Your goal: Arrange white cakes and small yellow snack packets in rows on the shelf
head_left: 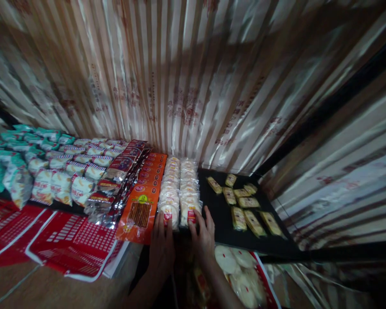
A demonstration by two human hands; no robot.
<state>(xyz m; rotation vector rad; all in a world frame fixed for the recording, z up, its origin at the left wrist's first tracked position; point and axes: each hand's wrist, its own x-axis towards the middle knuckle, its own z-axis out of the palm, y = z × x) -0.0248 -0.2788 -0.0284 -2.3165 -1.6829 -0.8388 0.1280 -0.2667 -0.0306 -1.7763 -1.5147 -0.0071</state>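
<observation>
My left hand (162,244) rests with fingers stretched against the front of the left row of round white snack packs (169,189). My right hand (203,234) lies beside it, fingers spread on the front pack of the right row (189,193). Both rows run back along a black shelf (221,219) toward a striped curtain. Neither hand grips anything.
Orange packets (146,193) and dark foil packets (119,176) lie left of the rows, then white and teal bags (51,171). Small yellow bars (244,206) are scattered on the shelf at right. Red baskets (73,240) sit below left; a basket of round white packs (241,270) below right.
</observation>
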